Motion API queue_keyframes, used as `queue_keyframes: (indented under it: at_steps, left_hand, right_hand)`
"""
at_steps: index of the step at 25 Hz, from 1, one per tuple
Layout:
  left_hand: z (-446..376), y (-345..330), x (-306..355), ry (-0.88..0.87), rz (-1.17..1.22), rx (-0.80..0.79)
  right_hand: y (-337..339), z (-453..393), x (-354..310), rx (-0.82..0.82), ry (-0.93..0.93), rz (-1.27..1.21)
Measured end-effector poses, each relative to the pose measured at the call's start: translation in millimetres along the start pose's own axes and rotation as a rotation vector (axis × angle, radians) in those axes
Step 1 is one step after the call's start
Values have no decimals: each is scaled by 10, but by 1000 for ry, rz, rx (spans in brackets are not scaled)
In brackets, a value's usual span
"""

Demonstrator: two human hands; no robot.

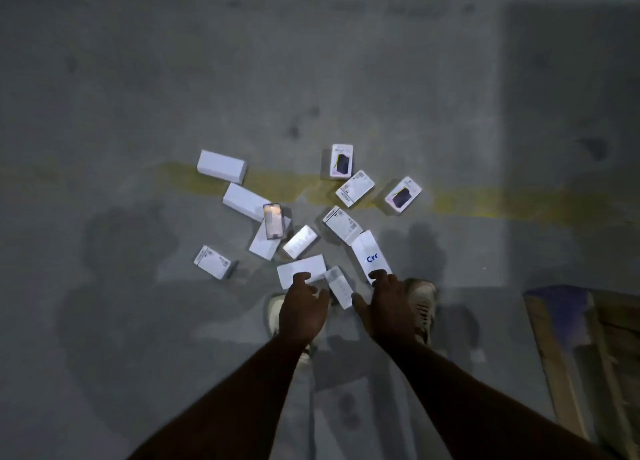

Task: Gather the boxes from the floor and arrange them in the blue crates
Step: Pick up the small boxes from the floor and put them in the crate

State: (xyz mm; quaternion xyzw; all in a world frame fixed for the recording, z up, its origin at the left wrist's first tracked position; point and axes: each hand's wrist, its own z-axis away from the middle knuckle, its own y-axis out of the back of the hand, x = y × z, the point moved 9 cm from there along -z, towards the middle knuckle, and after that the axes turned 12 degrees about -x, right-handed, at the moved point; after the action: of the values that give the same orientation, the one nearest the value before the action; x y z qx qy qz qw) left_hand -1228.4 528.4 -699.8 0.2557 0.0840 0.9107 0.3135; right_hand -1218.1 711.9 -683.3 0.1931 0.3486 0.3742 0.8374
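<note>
Both forearms reach down over the grey floor [138, 113]. Left hand [302, 312] and right hand [389, 305] hang apart, each grip released, fingers loosely spread, grasping nothing. A narrow white box [340, 287] lies between them. Beyond, about a dozen white boxes [301, 241] lie scattered across a yellow line [485, 205]. A wooden pallet [588, 355] sits at right.

Just ahead of both hands the white boxes [301, 241] lie close-packed, some overlapping, with only narrow strips of bare floor [138, 113] between them. Far to the left of the left hand [303, 307] and beyond the cluster, the concrete lies open. Well to the right of the right hand [389, 303], a blue-and-wood edge [568, 324] blocks that side.
</note>
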Motion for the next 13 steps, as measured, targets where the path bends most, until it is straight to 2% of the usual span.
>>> queue_keyframes:
  at_steps: [5,9,13]
  left_hand:
    - [-1211,-733,-474,107,-23,-36]
    - [-1882,-1124,-1111,258,86,-27]
    - [-2282,-1434,-1483,374,373,-50]
  right_hand:
    - [-879,-1134,841,-130,-41,-65]
    - [-1620,-1694,1270,-239,-57,-70]
    - [-2377,-2019,1505,-390,-91,-64]
